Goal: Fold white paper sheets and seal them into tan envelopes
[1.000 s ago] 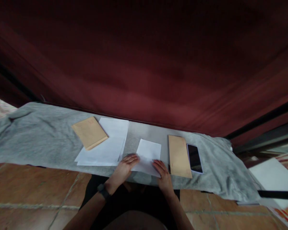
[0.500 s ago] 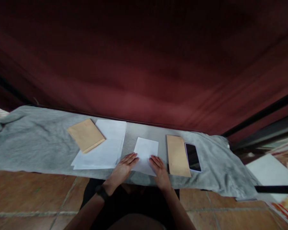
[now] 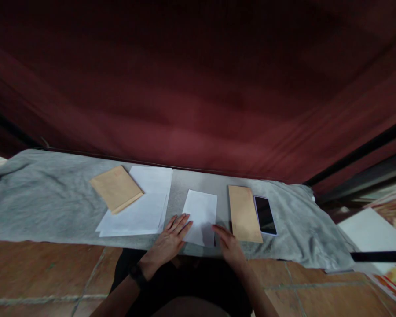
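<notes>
A small white sheet of paper, about half the size of the sheets beside it, lies on the grey cloth in front of me. My left hand rests flat with fingers stretched over its lower left part. At the lower right edge, my right hand reaches with its index finger to the paper's side; its other fingers are partly hidden. To the right of that hand lies a long brown envelope. Whether the small sheet is folded, I cannot tell for sure.
Larger white sheets lie at the left, partly under another brown envelope. A phone sits right of the long envelope. The grey cloth covers a narrow surface against a dark red backdrop. Tiled floor shows below.
My right hand has slid off the sheet's face to its right edge, moving right and towards me. My left hand stays on the paper, shifted slightly.
</notes>
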### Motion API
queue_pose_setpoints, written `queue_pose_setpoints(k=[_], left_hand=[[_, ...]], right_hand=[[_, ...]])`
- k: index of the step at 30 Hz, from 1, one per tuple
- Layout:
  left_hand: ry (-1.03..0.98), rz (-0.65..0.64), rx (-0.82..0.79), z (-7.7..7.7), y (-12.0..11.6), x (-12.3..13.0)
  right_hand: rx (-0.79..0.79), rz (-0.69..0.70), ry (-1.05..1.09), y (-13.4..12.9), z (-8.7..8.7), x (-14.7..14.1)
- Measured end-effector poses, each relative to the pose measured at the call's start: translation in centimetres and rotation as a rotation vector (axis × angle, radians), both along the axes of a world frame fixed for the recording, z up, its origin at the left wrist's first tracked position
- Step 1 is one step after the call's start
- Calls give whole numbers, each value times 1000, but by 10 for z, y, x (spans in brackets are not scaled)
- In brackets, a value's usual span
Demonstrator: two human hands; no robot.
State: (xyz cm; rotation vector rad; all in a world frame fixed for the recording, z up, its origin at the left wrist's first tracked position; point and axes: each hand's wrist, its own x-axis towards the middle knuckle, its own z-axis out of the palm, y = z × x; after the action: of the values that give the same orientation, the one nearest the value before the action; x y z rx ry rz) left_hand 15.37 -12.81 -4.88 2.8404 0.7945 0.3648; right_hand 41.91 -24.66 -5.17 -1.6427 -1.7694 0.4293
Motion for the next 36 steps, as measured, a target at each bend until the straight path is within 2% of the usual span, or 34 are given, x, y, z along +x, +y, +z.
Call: queue_pose_setpoints(k=[2, 5, 8, 11, 17, 21, 23, 25, 29, 32, 34, 36], left_hand=[[-4, -33, -8, 4, 0, 2], [-9, -94, -45, 8, 1, 3], [-5, -107, -80, 6, 2, 3], [-14, -106, -103, 4, 3, 3], [7, -102, -115, 4, 3, 3], [2, -99, -145, 6, 4, 3], [-11, -93, -168, 7, 3, 4], [-28, -91, -190, 9, 3, 4], [-68, -90, -252, 16, 1, 2], [-134, -75, -351, 21, -1, 1], [-178, -28, -404, 22, -1, 7], [-204, 65, -392, 20, -1, 23]], right_hand=[[20, -39, 8, 16, 4, -3], [58, 20, -89, 47, 6, -16], [77, 98, -230, 76, 1, -31], [85, 91, -316, 98, -8, -37], [114, -124, -297, 127, -25, -26], [105, -239, -278, 141, -30, -19], [95, -255, -280, 138, -29, -20], [92, -233, -287, 124, -28, -22], [89, -112, -337, 71, -23, -27], [83, -86, -369, 36, -20, -27], [83, -76, -373, 23, -17, -26], [87, -68, -377, 18, -15, -26]])
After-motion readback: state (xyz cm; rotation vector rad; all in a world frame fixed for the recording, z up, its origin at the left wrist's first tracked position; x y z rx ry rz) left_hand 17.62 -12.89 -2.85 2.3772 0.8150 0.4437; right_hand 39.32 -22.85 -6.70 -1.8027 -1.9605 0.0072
